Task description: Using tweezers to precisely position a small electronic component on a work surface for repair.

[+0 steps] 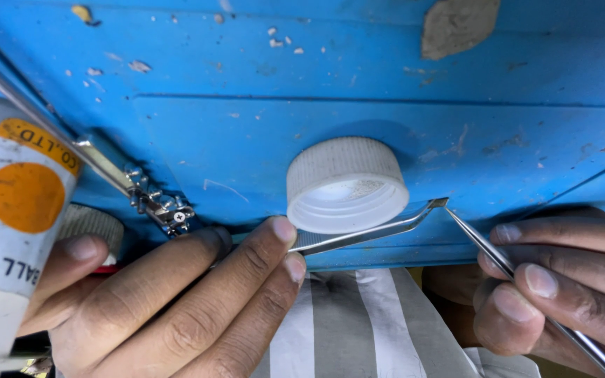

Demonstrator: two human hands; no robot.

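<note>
My left hand (176, 301) pinches a pair of bent-tip metal tweezers (372, 231) between thumb and forefinger. The tweezers run right, under a white ribbed bottle cap (344, 183) lying open side up on the blue surface (386, 84). My right hand (561, 280) grips a thin metal probe (488, 246). Its tip meets the tweezers' tip just right of the cap. Whatever sits between the two tips is too small to make out.
A white tube with an orange dot (15, 224) stands at the left edge. A metal rod with several small screws clinging to its end (159, 203) lies beside it. A second ribbed cap (92, 224) is partly hidden. Striped cloth (358, 329) shows below.
</note>
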